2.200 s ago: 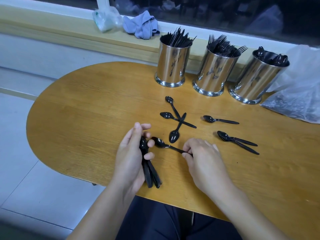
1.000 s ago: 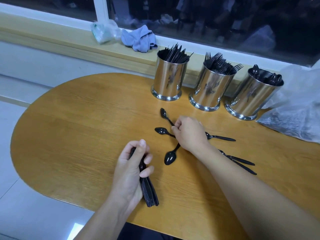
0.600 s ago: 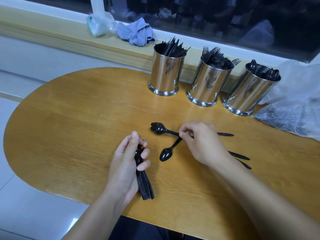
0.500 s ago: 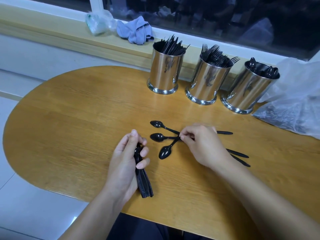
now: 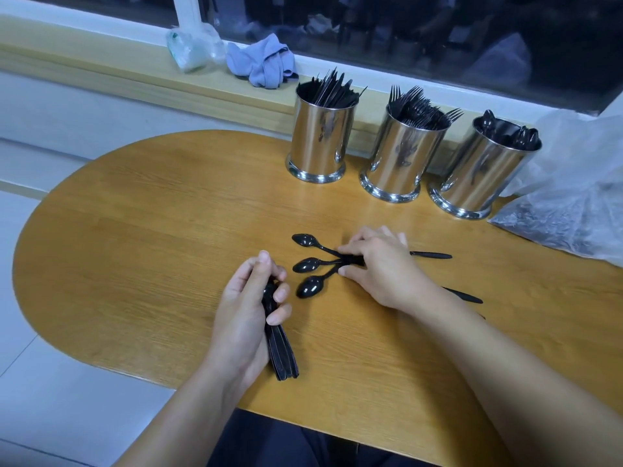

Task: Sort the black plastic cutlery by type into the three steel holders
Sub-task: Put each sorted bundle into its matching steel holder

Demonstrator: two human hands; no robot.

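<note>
My left hand (image 5: 247, 310) grips a bundle of black plastic spoons (image 5: 281, 348), handles pointing toward me. My right hand (image 5: 381, 267) pinches the gathered handles of three black spoons (image 5: 308, 264) whose bowls fan out to the left on the wooden table (image 5: 135, 237). Other spoon handles (image 5: 431, 255) stick out from behind my right hand and forearm. At the back stand three steel holders: the left holder (image 5: 318, 143) with knives, the middle holder (image 5: 401, 160) with forks, the right holder (image 5: 478, 176) with spoons.
A clear plastic bag (image 5: 569, 197) holding more black cutlery lies at the table's right. A blue cloth (image 5: 264, 60) and a crumpled clear bag (image 5: 192, 48) sit on the window ledge behind. The table's curved edge runs along the left and front.
My right hand reached to the scattered spoons, drew three together by their handles and slid them toward me. My left hand kept its bundle almost still.
</note>
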